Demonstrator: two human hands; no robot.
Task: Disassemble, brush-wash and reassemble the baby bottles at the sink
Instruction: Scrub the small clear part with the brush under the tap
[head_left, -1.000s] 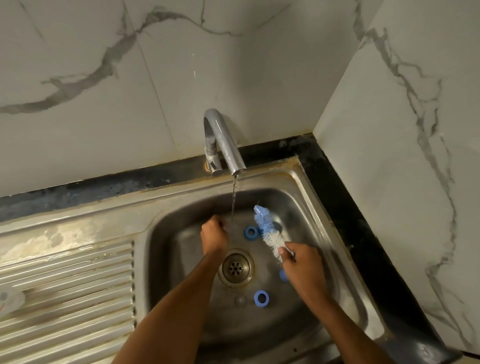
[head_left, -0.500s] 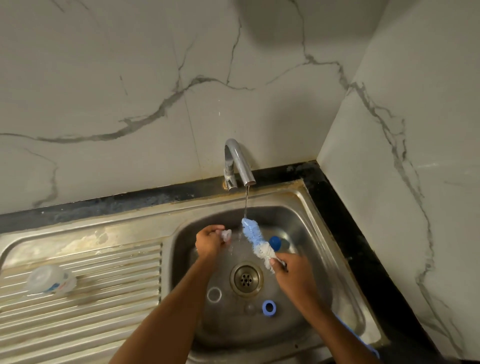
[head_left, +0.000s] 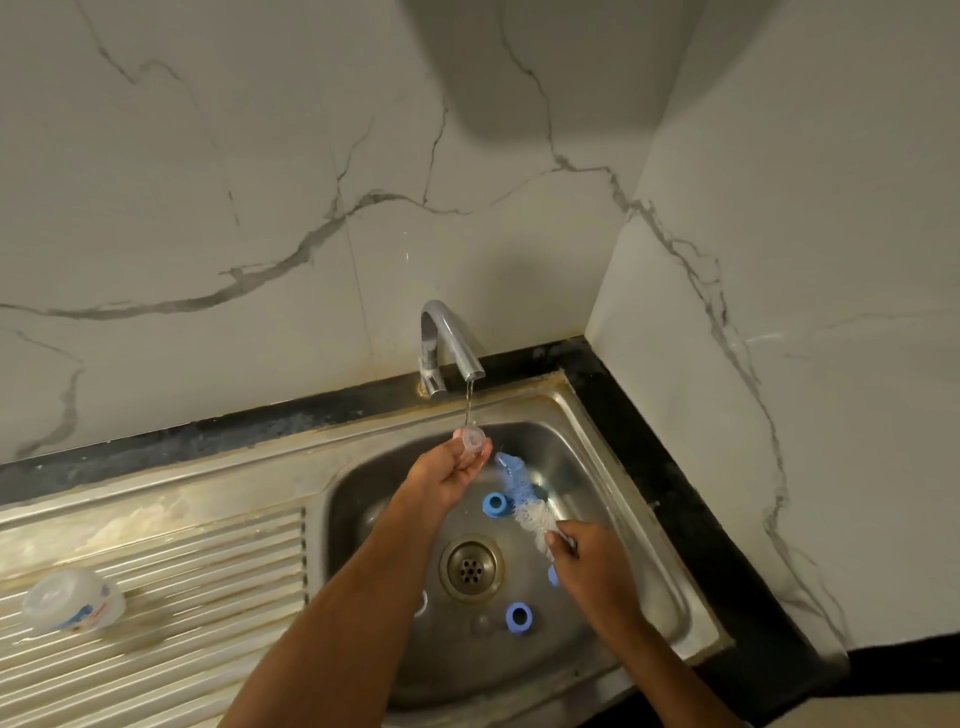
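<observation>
Head view: nipple (head_left: 471, 439), pinched in my left hand (head_left: 451, 474), has risen from low in the basin into the tap (head_left: 451, 343) stream, so I judge brushing has given way to rinsing. Its open base faces up toward the spout; long axis roughly upright, tip hidden. My right hand (head_left: 584, 564) grips the brush (head_left: 522, 499) by its handle, bristles pointing up-left, clear of the nipple. Blue rings (head_left: 494, 503) lie in the sink (head_left: 597, 447); a bottle (head_left: 72, 600) rests on the drainboard.
</observation>
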